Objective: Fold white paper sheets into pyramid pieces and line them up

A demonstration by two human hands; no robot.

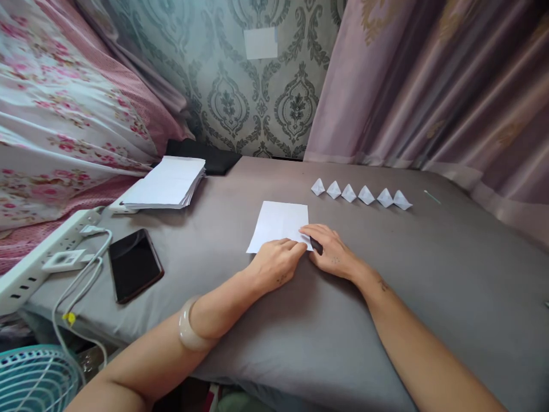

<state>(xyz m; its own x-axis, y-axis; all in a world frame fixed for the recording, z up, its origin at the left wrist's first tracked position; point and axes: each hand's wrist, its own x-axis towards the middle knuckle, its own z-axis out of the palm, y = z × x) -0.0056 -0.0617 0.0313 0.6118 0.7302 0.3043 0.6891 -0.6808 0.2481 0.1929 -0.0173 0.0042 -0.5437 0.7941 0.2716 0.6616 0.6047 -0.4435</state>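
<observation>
A white sheet of paper (281, 220) lies flat on the grey cloth in front of me. My left hand (278, 260) rests over its near edge, fingers curled down at the near right corner. At that same corner my right hand (332, 249) has its bent fingers over the right edge and its thumb below, gripping the paper. Between this thumb and the fingers shows a dark patch; whether it is an object or shadow I cannot tell. The fingertips of both hands nearly meet, and they hide the corner itself.
Several small folded paper shapes (366, 195) stand in a row at the back right, near a thin stick (432, 197). On the left are a paper stack (165, 183), a phone (135, 266), a power strip (55, 246) with cables, and a fan (36, 380) below the table edge.
</observation>
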